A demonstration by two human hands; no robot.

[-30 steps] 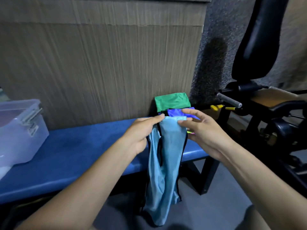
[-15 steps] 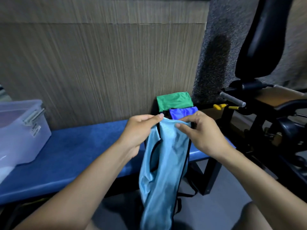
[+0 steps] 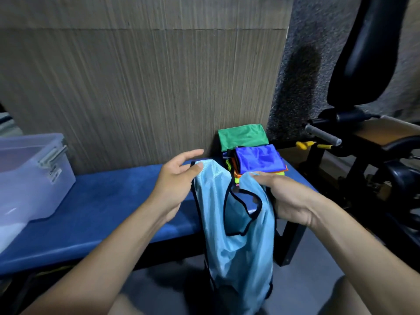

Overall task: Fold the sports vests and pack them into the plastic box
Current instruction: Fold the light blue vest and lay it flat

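Since the earlier frames, the two shoulder straps of the light blue vest [image 3: 236, 226] are being drawn apart, so that the black-trimmed neck opening is now showing between them, where before the straps were being held close together. The left strap is being pinched between thumb and forefinger of the left hand [image 3: 176, 178], its other fingers being held out straight; the right strap is being gripped by the curled fingers of the right hand [image 3: 284, 196]. The vest is hanging down in front of the near edge of the blue worktop [image 3: 109, 201], towards the floor. A stack of folded vests [image 3: 254, 155], blue on top with green behind, is lying at the far right of the worktop, against the wall. The plastic box [image 3: 29, 176] is standing at the left end, well apart from the hands. The mesh is judged to be light, limp and somewhat slippery, so it is best being taken by the bound edges at the shoulders and laid flat on the worktop before being folded
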